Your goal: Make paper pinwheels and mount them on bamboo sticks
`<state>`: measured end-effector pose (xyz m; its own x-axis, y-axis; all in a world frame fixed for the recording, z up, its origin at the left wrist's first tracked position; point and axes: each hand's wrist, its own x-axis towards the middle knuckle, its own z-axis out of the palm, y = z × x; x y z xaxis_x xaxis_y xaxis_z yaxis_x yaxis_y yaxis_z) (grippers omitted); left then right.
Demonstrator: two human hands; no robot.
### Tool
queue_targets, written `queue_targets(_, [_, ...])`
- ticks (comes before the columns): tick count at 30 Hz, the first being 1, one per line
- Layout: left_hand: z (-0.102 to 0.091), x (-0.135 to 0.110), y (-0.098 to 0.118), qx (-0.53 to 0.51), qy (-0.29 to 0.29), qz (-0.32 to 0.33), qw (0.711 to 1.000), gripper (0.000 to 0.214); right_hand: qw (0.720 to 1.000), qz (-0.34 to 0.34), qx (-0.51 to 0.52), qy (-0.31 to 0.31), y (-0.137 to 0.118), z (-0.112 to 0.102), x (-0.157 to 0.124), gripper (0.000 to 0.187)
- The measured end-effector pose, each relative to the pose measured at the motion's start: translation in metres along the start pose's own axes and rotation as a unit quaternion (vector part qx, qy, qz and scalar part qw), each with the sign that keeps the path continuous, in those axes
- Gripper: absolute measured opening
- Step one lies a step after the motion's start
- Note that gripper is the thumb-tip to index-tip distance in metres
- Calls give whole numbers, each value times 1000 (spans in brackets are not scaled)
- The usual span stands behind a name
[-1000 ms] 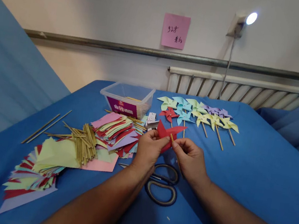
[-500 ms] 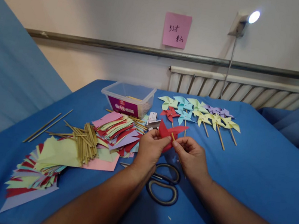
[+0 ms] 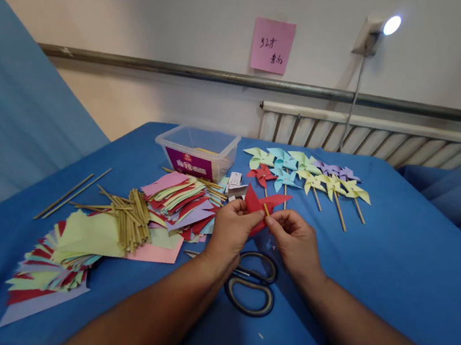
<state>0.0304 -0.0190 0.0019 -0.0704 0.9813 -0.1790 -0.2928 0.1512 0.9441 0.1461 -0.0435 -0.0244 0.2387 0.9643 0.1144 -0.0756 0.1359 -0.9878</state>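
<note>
A red paper pinwheel is pinched in my left hand, its pointed blades sticking up beyond the fingers. My right hand pinches a thin wooden stick whose tip lies against the pinwheel's middle. Most of the stick is hidden by the right fingers. Below the hands, black-handled scissors lie on the blue cloth, their blades partly covered by my left wrist. Just beyond the left hand are small white boxes.
Several finished pinwheels on sticks lie at the back right. A clear plastic box stands at the back. To the left are stacked coloured papers, a pile of short sticks and two longer sticks. A radiator is behind the table.
Almost nothing differs. Both hands keep the pinwheel and stick in the same place, and the whole view has shifted very slightly.
</note>
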Motion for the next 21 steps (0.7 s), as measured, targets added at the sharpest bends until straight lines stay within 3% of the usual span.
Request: queue_targets(21, [0, 1, 0, 3, 7, 4, 1000, 22, 999, 35, 20, -11, -3, 1, -1, 37])
